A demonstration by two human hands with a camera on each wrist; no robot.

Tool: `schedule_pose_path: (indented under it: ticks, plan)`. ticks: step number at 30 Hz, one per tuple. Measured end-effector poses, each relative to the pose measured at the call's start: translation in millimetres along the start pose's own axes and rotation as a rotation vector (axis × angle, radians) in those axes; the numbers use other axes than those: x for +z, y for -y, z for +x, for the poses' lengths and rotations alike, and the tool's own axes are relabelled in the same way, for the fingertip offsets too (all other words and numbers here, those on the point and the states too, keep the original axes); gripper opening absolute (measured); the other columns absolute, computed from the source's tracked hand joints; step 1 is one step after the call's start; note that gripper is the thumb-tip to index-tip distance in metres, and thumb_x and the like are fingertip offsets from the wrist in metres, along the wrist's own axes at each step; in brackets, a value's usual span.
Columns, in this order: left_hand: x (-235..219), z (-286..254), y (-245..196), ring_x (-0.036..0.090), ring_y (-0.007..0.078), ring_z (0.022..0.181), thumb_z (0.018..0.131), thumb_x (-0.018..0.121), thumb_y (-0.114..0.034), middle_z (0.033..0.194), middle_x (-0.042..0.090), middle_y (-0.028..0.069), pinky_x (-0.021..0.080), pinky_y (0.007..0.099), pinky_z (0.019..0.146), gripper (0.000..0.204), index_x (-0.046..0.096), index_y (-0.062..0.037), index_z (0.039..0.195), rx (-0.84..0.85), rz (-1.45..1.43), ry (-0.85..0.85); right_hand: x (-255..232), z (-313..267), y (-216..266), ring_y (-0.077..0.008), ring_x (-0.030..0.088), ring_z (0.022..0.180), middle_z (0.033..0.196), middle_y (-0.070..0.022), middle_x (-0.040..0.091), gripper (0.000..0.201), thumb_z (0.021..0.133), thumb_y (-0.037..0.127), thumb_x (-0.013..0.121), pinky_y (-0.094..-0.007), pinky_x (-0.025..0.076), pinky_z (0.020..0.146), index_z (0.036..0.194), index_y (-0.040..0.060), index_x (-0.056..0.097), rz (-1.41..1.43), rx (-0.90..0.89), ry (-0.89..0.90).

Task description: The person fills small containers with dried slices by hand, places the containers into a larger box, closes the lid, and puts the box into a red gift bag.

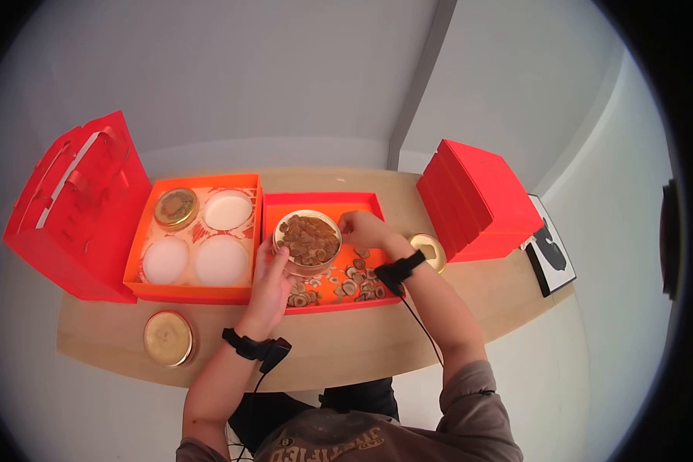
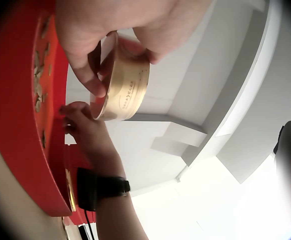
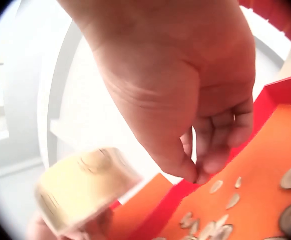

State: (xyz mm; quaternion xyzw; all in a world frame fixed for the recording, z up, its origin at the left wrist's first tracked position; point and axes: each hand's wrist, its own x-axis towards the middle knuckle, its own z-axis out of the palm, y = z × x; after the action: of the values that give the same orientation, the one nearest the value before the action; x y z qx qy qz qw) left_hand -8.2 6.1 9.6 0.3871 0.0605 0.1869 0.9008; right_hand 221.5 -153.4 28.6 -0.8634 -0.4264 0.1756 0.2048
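Observation:
My left hand [image 1: 273,283] grips a round gold tin [image 2: 128,85], its thumb at the rim. The tin is heaped with brown dried slices [image 1: 308,239] in the head view. Just right of the tin, my right hand [image 3: 185,115] has thumb and fingertips drawn together; nothing shows between them. Below it lies the orange-lined red box lid [image 1: 329,202]. Pale dried slices with dark rims [image 1: 354,285] are scattered over the lid's near right part. The tin hangs above the lid, tilted in the left wrist view.
Left of the lid, an orange box [image 1: 137,262] has round wells and one jar [image 1: 176,209]. A red gift bag [image 1: 85,208] stands beside it. A closed gold-topped jar [image 1: 168,339] is in front. At right are a gold lid [image 1: 437,258], red box [image 1: 477,200] and black-and-white box [image 1: 550,250].

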Motion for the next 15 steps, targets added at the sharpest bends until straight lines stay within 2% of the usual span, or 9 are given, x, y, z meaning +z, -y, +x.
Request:
schedule_pose_path:
  ticks: [1,2,4,6,11,15]
  plan:
    - [-1,-1,-1,0.055,0.0244,0.129,0.109,0.050,-0.023,0.144,0.051,0.0107,0.053,0.0445,0.095,0.045,0.036,-0.0098,0.149,0.005,-0.005,-0.003,-2,0,-4,-0.0193,0.070,0.084,0.092,-0.0077,0.074,0.016,0.088,0.015,0.074,-0.0342,0.056,0.076,0.100,0.0038,0.072,0.303,-0.041,-0.056]
    - [1,-2,-3,0.055,0.0257,0.129,0.108,0.052,-0.024,0.145,0.049,0.0125,0.053,0.0458,0.097,0.050,0.031,-0.0085,0.151,-0.008,0.009,0.000,-9,-5,4,-0.0193,0.070,0.084,0.092,-0.0077,0.074,0.016,0.088,0.015,0.074,-0.0342,0.056,0.076,0.100,0.0038,0.072,0.295,-0.039,-0.053]
    - [6,-2,-3,0.056,0.0270,0.129,0.107,0.054,-0.025,0.146,0.047,0.0142,0.053,0.0470,0.098,0.055,0.027,-0.0071,0.152,-0.021,0.004,0.013,-31,-29,34,-0.0113,0.066,0.082,0.092,-0.0041,0.073,0.016,0.093,0.009,0.072,-0.0273,0.054,0.075,0.106,0.0001,0.071,0.676,-0.058,-0.113]
    - [5,-3,-2,0.055,0.0269,0.130,0.107,0.053,-0.024,0.146,0.047,0.0146,0.053,0.0475,0.099,0.055,0.027,-0.0071,0.152,-0.056,0.032,-0.025,-40,-43,46,-0.0105,0.066,0.082,0.093,-0.0039,0.074,0.015,0.096,0.009,0.069,-0.0264,0.054,0.075,0.108,-0.0003,0.071,0.686,-0.086,-0.129]
    - [2,-3,0,0.056,0.0269,0.128,0.108,0.053,-0.025,0.145,0.047,0.0138,0.054,0.0468,0.097,0.054,0.027,-0.0079,0.152,-0.047,0.047,0.001,-46,-63,70,-0.0095,0.065,0.081,0.095,-0.0043,0.075,0.014,0.098,0.009,0.066,-0.0258,0.053,0.075,0.108,-0.0004,0.071,0.744,-0.125,-0.163]
    - [2,-4,-1,0.060,0.0250,0.123,0.108,0.053,-0.026,0.145,0.048,0.0124,0.054,0.0436,0.092,0.054,0.027,-0.0086,0.152,-0.062,0.064,0.012,-42,-66,77,-0.0093,0.065,0.083,0.095,-0.0038,0.075,0.014,0.099,0.009,0.065,-0.0259,0.053,0.076,0.108,0.0006,0.072,0.631,-0.150,-0.169]
